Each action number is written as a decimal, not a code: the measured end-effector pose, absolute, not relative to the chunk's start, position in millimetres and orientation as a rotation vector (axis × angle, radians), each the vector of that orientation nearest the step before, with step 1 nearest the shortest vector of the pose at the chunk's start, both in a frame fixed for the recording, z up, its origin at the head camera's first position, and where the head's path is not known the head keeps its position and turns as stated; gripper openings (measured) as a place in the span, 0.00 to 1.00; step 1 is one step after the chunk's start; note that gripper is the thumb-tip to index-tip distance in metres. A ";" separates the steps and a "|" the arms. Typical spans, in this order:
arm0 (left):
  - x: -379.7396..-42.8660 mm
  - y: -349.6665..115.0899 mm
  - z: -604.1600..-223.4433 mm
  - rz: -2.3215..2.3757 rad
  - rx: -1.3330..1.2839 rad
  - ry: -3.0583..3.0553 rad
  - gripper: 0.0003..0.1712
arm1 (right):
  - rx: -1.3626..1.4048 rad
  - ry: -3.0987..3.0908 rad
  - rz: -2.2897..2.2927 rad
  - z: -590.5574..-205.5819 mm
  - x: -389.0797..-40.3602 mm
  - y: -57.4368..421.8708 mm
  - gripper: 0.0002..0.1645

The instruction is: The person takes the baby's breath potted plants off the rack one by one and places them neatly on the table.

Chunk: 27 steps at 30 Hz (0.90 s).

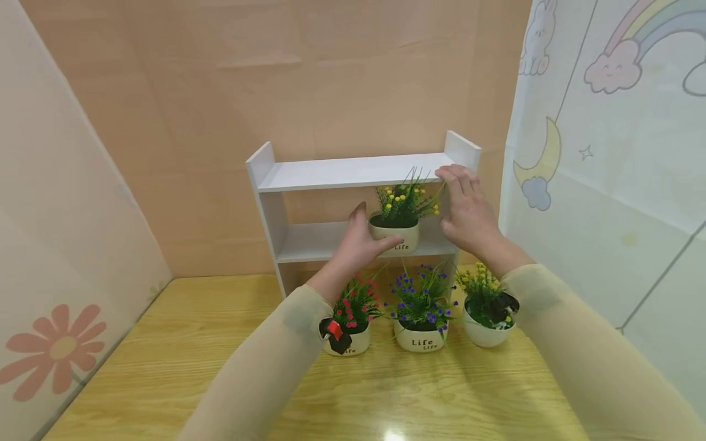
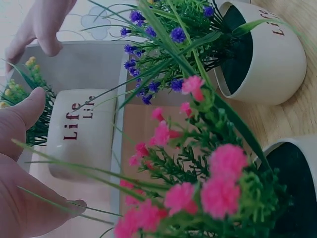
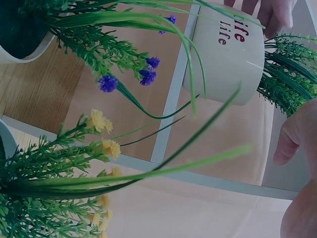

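A cream flowerpot [image 1: 409, 241] with yellow flowers and "Life" lettering is at the middle level of the white shelf rack [image 1: 309, 242]. My left hand [image 1: 361, 242] holds its left end, thumb across the front and fingers farther left. Whether the pot's base touches the shelf board cannot be told. On the right, my right hand [image 1: 469, 205] is raised beside the flowers, its fingers reaching the top board's front edge. In the right wrist view, that hand's thumb [image 3: 287, 144] stands apart from the pot [image 3: 225, 59].
Along the wooden table [image 1: 220, 361], in front of the rack, stand a pot with pink-red flowers [image 1: 358, 343], one with purple flowers [image 1: 421, 339] and one with yellow flowers [image 1: 488, 334]. Their leaves reach up close to my forearms. Patterned panels [image 1: 623, 171] enclose the sides.
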<state>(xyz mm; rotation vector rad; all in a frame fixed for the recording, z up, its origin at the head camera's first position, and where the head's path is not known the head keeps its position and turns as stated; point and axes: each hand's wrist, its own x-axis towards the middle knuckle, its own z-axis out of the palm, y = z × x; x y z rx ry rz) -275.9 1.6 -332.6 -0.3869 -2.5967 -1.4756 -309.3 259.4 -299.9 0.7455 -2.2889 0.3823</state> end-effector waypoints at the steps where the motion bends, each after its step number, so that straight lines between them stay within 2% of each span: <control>1: -277.3 2.7 -332.8 -1.486 -0.383 -2.598 0.68 | 0.744 -2.288 0.382 -300.6 -309.6 259.4 0.58; 27: -297.7 17.3 -339.9 -1.558 -0.343 -2.611 0.66 | 0.761 -2.257 0.365 -301.4 -308.8 260.6 0.57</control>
